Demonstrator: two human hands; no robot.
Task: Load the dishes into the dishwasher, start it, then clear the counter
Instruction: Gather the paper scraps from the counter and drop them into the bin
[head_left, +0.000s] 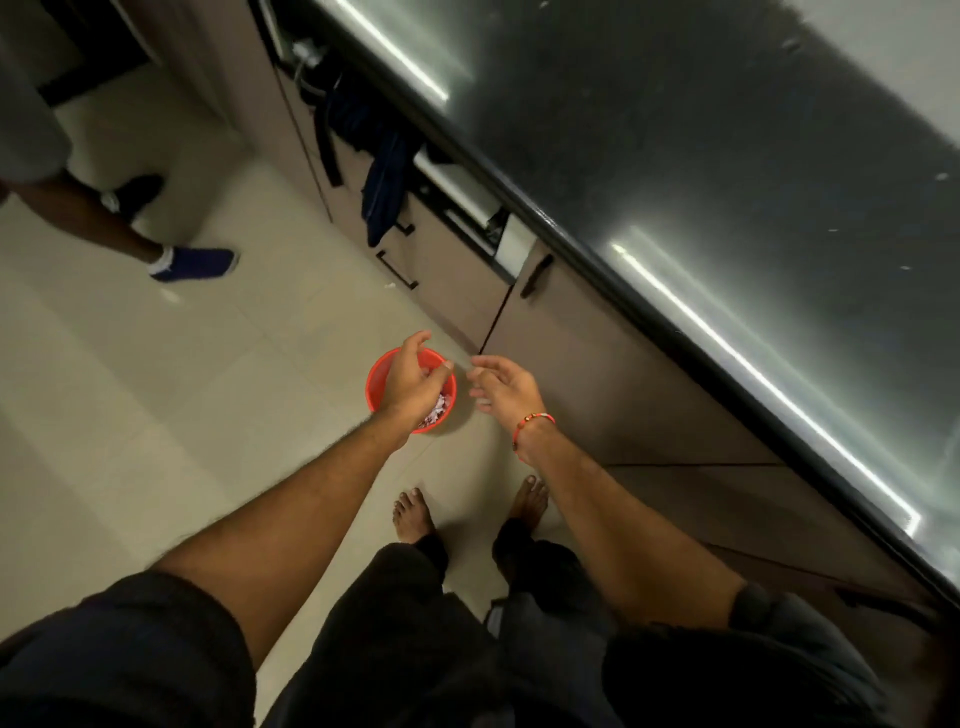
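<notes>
A small red bin (378, 375) stands on the tiled floor beside the cabinets, with scraps of waste inside. My left hand (415, 376) hovers over the bin, its fingers loosely curled and holding nothing that I can see. My right hand (503, 387) is just right of the bin, fingers spread and relaxed, empty; a red thread band sits on that wrist. The dark glossy counter (727, 171) runs diagonally across the upper right. A white appliance panel (511, 247) shows under the counter edge.
Brown cabinet doors (587, 384) with black handles line the counter's base. A dark cloth (384, 192) hangs from a cabinet front. Another person's legs and blue shoe (195, 262) stand at the upper left. My bare feet are on the pale floor tiles.
</notes>
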